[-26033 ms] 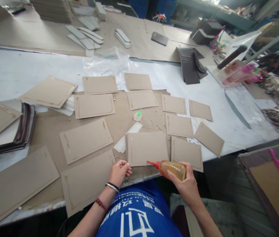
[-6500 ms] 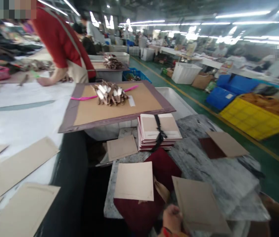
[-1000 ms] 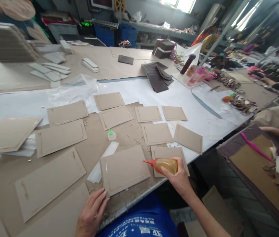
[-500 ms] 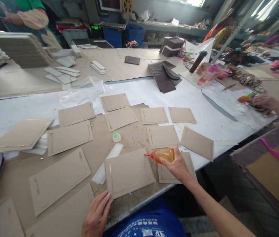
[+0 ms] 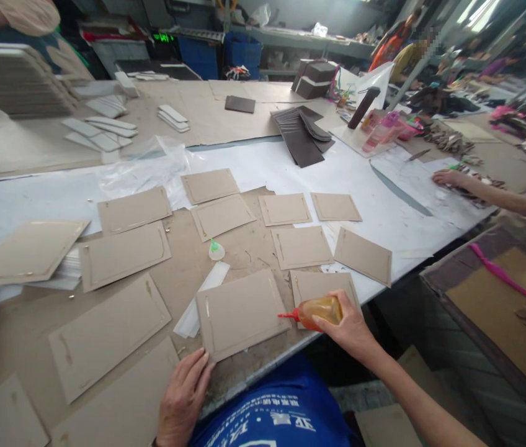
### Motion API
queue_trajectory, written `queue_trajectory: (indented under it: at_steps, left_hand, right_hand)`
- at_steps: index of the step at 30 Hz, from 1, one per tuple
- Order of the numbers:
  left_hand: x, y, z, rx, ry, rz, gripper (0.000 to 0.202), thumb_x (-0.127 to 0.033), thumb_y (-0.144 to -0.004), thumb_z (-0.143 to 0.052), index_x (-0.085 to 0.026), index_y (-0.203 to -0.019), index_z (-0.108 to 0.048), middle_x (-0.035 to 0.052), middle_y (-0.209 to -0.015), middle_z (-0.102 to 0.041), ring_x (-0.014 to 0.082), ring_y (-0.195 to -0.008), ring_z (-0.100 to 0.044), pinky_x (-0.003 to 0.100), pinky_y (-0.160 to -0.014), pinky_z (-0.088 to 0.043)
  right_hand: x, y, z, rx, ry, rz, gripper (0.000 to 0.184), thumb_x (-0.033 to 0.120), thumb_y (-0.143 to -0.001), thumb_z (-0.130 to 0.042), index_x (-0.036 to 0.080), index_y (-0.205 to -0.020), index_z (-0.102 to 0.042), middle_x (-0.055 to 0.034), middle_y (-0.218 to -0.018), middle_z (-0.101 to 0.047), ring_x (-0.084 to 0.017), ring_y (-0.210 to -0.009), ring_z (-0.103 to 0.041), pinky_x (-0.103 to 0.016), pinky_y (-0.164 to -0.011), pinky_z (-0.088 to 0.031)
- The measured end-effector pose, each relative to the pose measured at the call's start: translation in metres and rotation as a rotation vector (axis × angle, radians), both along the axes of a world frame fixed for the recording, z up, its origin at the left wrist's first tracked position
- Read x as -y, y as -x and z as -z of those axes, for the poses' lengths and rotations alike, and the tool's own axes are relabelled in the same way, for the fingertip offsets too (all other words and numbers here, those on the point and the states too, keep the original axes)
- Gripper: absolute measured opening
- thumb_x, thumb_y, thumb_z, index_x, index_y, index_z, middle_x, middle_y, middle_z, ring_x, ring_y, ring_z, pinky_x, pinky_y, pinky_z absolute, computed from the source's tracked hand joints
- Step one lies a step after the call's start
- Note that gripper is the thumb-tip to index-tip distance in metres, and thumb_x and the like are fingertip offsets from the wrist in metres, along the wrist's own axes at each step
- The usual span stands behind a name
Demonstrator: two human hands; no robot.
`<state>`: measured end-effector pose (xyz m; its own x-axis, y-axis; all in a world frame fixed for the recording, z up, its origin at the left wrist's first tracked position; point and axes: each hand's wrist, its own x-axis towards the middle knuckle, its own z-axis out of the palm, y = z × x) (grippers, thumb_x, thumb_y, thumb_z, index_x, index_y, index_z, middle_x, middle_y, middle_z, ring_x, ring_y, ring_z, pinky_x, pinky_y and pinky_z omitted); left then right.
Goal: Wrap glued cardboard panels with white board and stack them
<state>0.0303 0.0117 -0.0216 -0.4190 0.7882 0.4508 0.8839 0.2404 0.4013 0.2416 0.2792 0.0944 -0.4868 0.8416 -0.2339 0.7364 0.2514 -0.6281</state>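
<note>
My right hand (image 5: 349, 326) grips an amber glue bottle (image 5: 319, 311) with a red nozzle that points left at the lower right edge of a grey-brown card (image 5: 239, 312). Glue lines run around that card's border. My left hand (image 5: 183, 397) lies flat, fingers stretched out, with its fingertips on the card's lower left corner at the table's front edge. Another card (image 5: 316, 285) lies partly under the bottle.
Several more glued cards (image 5: 123, 254) cover the brown paper and the white table (image 5: 21, 202). A small green-tipped cap (image 5: 216, 249) and a white strip (image 5: 200, 299) lie above the card. Dark covers (image 5: 303, 136) are fanned out farther back. A co-worker's hand (image 5: 449, 178) rests at the right.
The glue bottle has moved down along the card's right edge toward its lower corner. My left hand stays at the corner. The co-worker's hand has shifted left on the table.
</note>
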Motion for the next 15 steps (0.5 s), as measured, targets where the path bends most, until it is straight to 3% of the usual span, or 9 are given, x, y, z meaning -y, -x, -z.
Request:
queue_trajectory:
  at_steps: [5,9,15]
  left_hand:
    - [0.001,0.001,0.003,0.012,0.013,0.007,0.021,-0.025,-0.082,-0.051,-0.017,-0.101,-0.057,0.0088,-0.098,-0.061,0.0187,-0.091,-0.058,0.036,-0.081,-0.051]
    - [0.002,0.000,0.003,0.003,0.024,0.004,0.021,-0.025,-0.082,-0.051,-0.017,-0.101,-0.057,0.0088,-0.099,-0.061,0.0186,-0.092,-0.058,0.035,-0.081,-0.051]
    - [0.000,-0.003,-0.001,-0.011,0.041,-0.013,0.022,-0.024,-0.081,-0.052,-0.015,-0.100,-0.057,0.0091,-0.098,-0.062,0.0186,-0.092,-0.058,0.035,-0.081,-0.050]
  right_hand:
    - [0.003,-0.005,-0.004,0.010,0.031,-0.005,0.042,0.043,-0.065,-0.059,0.023,-0.096,-0.039,0.0016,-0.079,-0.053,-0.016,-0.068,-0.056,-0.030,-0.064,-0.047]
    - [-0.012,0.021,-0.002,-0.066,-0.073,0.039,0.043,0.043,-0.064,-0.060,0.022,-0.096,-0.041,-0.0013,-0.084,-0.054,-0.017,-0.075,-0.056,-0.030,-0.068,-0.046]
    - [-0.039,0.058,0.017,-0.164,-0.222,0.036,0.045,0.044,-0.063,-0.060,0.021,-0.097,-0.041,-0.0040,-0.089,-0.053,-0.019,-0.080,-0.054,-0.033,-0.071,-0.045]
